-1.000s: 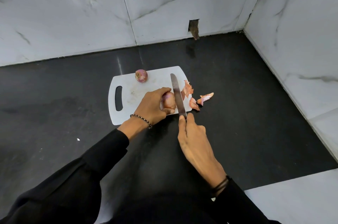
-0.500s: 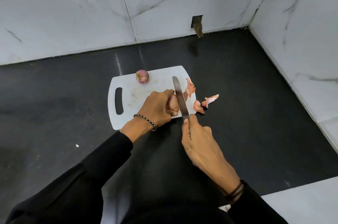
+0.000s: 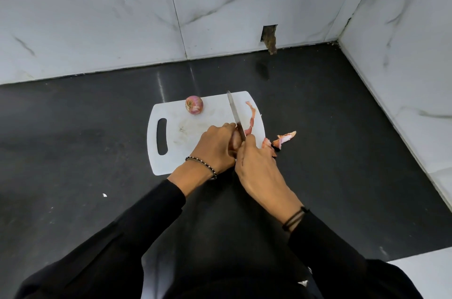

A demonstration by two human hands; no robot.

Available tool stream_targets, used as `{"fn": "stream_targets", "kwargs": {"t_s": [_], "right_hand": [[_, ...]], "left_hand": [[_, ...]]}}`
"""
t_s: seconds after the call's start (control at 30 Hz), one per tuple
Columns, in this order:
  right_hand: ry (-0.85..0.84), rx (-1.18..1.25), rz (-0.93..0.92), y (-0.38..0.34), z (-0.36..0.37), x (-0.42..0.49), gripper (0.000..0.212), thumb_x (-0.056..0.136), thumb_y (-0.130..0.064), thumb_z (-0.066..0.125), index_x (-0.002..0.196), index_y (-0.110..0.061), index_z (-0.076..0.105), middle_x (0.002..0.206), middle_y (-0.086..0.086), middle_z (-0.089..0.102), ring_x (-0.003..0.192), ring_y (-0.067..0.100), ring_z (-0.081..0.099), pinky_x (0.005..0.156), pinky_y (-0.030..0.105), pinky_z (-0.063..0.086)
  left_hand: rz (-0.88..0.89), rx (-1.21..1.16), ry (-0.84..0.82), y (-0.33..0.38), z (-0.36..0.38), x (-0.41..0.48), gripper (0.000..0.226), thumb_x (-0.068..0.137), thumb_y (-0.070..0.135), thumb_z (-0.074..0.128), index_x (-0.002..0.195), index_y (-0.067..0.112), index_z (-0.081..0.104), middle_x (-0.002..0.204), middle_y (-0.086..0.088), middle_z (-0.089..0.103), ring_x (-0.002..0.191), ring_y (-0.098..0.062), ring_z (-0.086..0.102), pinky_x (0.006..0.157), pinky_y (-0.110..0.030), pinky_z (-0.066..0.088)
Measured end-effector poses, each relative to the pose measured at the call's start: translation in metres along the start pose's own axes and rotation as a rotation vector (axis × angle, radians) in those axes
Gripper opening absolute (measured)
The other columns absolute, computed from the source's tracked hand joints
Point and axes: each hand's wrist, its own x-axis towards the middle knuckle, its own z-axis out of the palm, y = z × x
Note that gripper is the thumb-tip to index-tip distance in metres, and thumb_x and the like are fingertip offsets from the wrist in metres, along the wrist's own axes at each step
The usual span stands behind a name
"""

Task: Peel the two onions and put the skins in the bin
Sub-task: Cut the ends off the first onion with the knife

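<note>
Left hand (image 3: 215,144) grips the held onion (image 3: 235,139) over the near right part of the cutting board (image 3: 171,157); the onion is mostly hidden between the hands. Right hand (image 3: 256,166) is closed on the knife (image 3: 234,113), handle hidden, blade pointing to the board's far edge. The blade sits right against the left fingers, so a slip on the slick skin likely nicks a fingertip, and the small round onion could twist out of the grip. The second onion (image 3: 194,104), unpeeled, lies at the board's far edge and could roll off. Loose skins (image 3: 285,138) lie on the desk (image 3: 73,139) just off the board's right edge, easy to miss. No bin in view. Versus half a second ago: the right hand has closed in on the left, and a long skin strip (image 3: 252,115) now trails by the board's right edge.
</note>
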Motion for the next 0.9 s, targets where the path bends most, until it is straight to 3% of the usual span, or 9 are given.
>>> {"fn": "stream_targets", "kwargs": {"t_s": [0.1,0.2,0.3,0.43,0.67,0.8,0.9], "right_hand": [[-0.012,0.075,0.014,0.003,0.006,-0.001,0.035,0.108,-0.02,0.033,0.14,-0.005,0.033,0.125,0.023,0.048,0.12,0.042,0.052,0.096,0.048,0.045],[-0.031,0.091,0.071,0.013,0.016,-0.01,0.018,0.109,-0.023,0.031,0.122,-0.011,0.036,0.104,0.016,0.052,0.101,0.04,0.058,0.082,0.049,0.048],[-0.02,0.076,0.092,0.02,0.022,-0.024,0.022,0.11,-0.03,0.025,0.118,-0.012,0.036,0.089,0.012,0.051,0.088,0.037,0.058,0.072,0.044,0.045],[-0.022,0.06,0.117,0.021,0.027,-0.024,0.014,0.111,-0.03,0.024,0.11,-0.018,0.031,0.089,0.009,0.05,0.082,0.032,0.055,0.067,0.042,0.041],[-0.046,-0.031,0.112,0.017,0.025,-0.02,0.007,0.11,-0.02,0.03,0.115,-0.016,0.03,0.086,0.004,0.041,0.073,0.022,0.047,0.066,0.039,0.039],[-0.022,0.048,0.144,0.015,0.022,-0.004,0.017,0.105,-0.013,0.034,0.122,-0.013,0.033,0.1,0.012,0.045,0.102,0.04,0.057,0.08,0.049,0.047],[-0.03,0.054,0.135,0.011,0.021,-0.003,0.021,0.104,-0.012,0.035,0.125,-0.012,0.033,0.11,0.016,0.052,0.106,0.042,0.057,0.084,0.05,0.047]], "left_hand": [[-0.014,0.006,0.004,0.002,0.0,0.0,0.03,0.085,0.018,0.065,0.113,0.009,0.059,0.103,-0.012,0.068,0.096,-0.031,0.062,0.074,-0.022,0.037],[-0.045,0.052,-0.006,0.0,0.002,0.004,0.048,0.081,0.022,0.07,0.124,0.008,0.056,0.109,-0.014,0.067,0.1,-0.032,0.06,0.074,-0.024,0.036],[-0.028,0.062,-0.021,0.001,0.0,0.006,0.034,0.08,0.016,0.071,0.111,0.009,0.06,0.103,-0.012,0.067,0.095,-0.03,0.059,0.067,-0.02,0.03],[0.004,0.103,-0.041,0.005,-0.002,0.005,0.031,0.083,0.016,0.071,0.111,0.008,0.059,0.109,-0.008,0.063,0.087,-0.019,0.05,0.065,-0.017,0.025],[0.011,0.2,-0.056,0.011,-0.004,0.007,0.027,0.084,0.022,0.07,0.096,0.014,0.048,0.112,-0.01,0.061,0.099,-0.028,0.055,0.07,-0.026,0.03],[0.033,0.24,-0.045,0.021,-0.002,0.003,0.023,0.087,0.02,0.065,0.105,0.009,0.056,0.115,-0.012,0.059,0.105,-0.03,0.055,0.074,-0.028,0.031],[0.007,0.258,-0.051,0.027,-0.004,0.003,0.029,0.088,0.022,0.064,0.111,0.005,0.059,0.116,-0.014,0.06,0.107,-0.029,0.055,0.079,-0.03,0.038]]}}
